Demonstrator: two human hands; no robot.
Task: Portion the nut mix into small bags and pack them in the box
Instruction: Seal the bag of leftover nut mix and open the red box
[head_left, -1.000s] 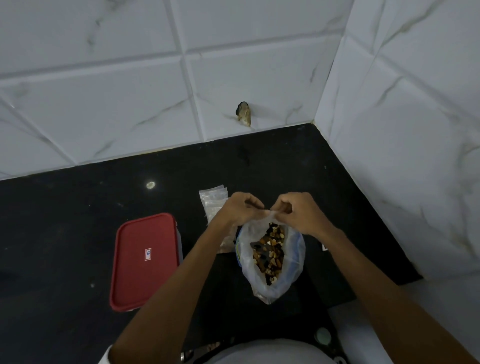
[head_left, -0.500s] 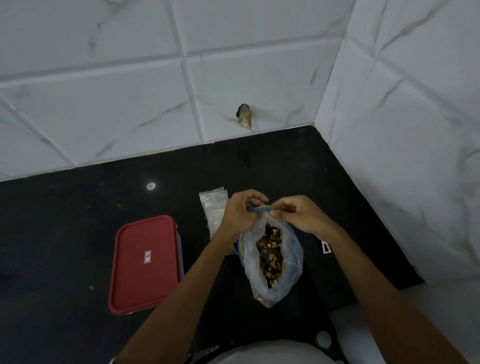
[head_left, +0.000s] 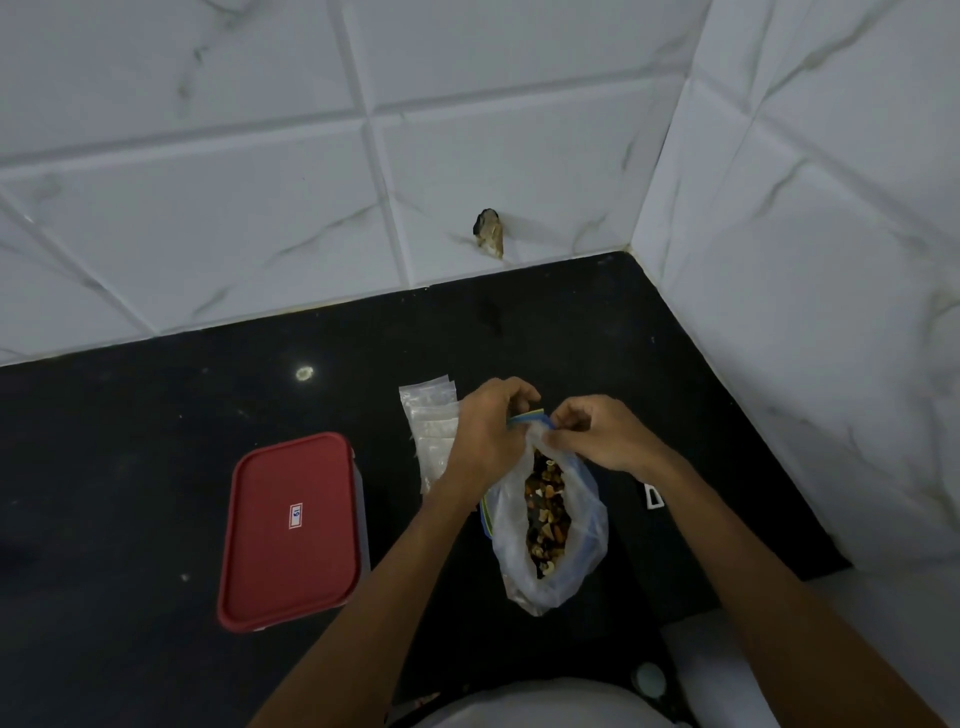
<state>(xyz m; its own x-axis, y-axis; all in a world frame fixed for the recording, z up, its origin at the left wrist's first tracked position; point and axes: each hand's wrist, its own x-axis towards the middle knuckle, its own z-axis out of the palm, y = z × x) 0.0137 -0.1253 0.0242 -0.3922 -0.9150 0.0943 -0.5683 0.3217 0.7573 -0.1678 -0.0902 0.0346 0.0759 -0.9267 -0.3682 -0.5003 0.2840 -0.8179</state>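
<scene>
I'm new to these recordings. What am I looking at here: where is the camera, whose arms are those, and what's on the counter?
There is no machine here: a person works with bare hands. The camera sits on the person's head, looking forward and down, so both arms reach in from the bottom edge of the picture. The left hand and right hand each pinch the top of a large clear bag at its blue zip strip. The bag holds the nut mix. On the black counter lie a stack of small clear bags, partly behind the left hand, and a box with its red lid on. White tiled walls meet in a corner behind.
</scene>
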